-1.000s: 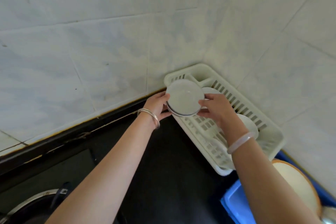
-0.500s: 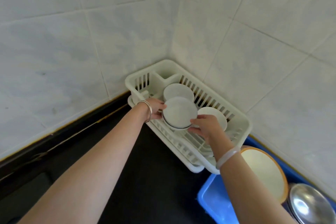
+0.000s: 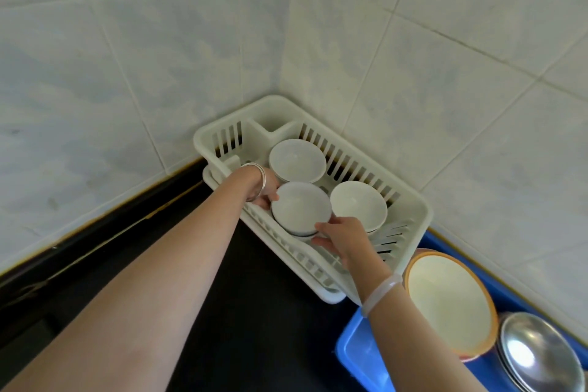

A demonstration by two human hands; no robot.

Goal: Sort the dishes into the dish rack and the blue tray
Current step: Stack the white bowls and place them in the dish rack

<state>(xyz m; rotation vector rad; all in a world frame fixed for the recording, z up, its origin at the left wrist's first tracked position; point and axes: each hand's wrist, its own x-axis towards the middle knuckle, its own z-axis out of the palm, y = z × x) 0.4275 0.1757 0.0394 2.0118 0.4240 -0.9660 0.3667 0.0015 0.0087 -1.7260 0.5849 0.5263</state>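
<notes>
The dish rack (image 3: pixel 410 210) surrounds your grip. The blue tray (image 3: pixel 359 356) lies behind your right wrist and holds an orange-rimmed bowl (image 3: pixel 448 299) and a steel bowl (image 3: pixel 537 356). The stack of white bowls (image 3: pixel 300 207) sits low in the rack between your hands, and I cannot tell whether it has touched down. Your left hand (image 3: pixel 267 191) and right hand (image 3: pixel 342 234) pinch it from opposite sides. Release unevenly and it could tip into the neighbouring bowl (image 3: pixel 358 204) just beyond your right fingers, or skid on the ribs.
</notes>
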